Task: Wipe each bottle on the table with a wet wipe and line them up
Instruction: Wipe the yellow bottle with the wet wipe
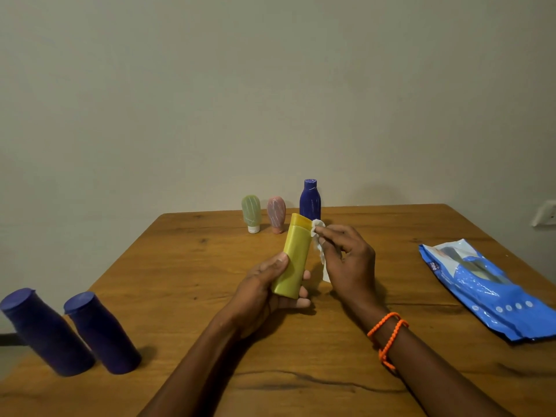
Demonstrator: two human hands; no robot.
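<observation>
Left hand (270, 291) grips the lower end of the yellow bottle (293, 257), thumb on front, fingers curled behind, bottle held tilted above the worktop (186, 266). Right hand (346, 260) pinches a white wet wipe (319, 239) against the bottle's cap edge; orange cord bracelet (388, 335) on that wrist. Beyond, at the far edge: green tube (251, 213), pink tube (276, 214), blue bottle (310, 200), upright in a row. Near left: two dark blue bottles (45, 332) (102, 332) side by side. Right: blue wipes pack (487, 287) lying flat.
</observation>
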